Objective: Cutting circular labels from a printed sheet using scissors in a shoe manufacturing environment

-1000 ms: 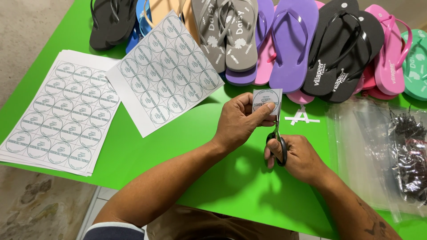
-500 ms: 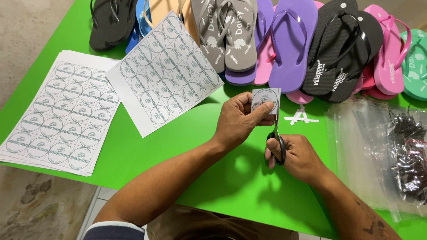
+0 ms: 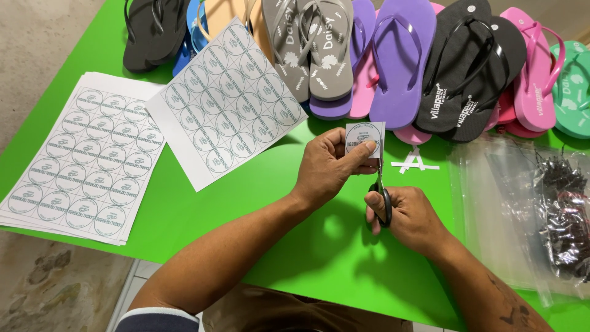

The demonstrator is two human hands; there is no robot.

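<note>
A: How do we hold the label piece point(image 3: 364, 139)?

B: Our left hand point(image 3: 329, 166) pinches it between thumb and fingertips, raised above the green table point(image 3: 184, 215), just in front of the row of sandals point(image 3: 399, 61). Lifting it likely keeps the printed circle in plain sight and the edge free for the blades.

A: And the scissors point(image 3: 382, 193)?

B: Our right hand point(image 3: 409, 218) is curled closed through the handles, blades pointing up at the piece's right edge. We cannot tell how far the blades are parted.

A: The rest?

B: Uncut label sheets point(image 3: 86, 157) lie to the left, within reach; paper strips point(image 3: 418, 163) and a clear bag point(image 3: 522, 203) lie to the right.
</note>
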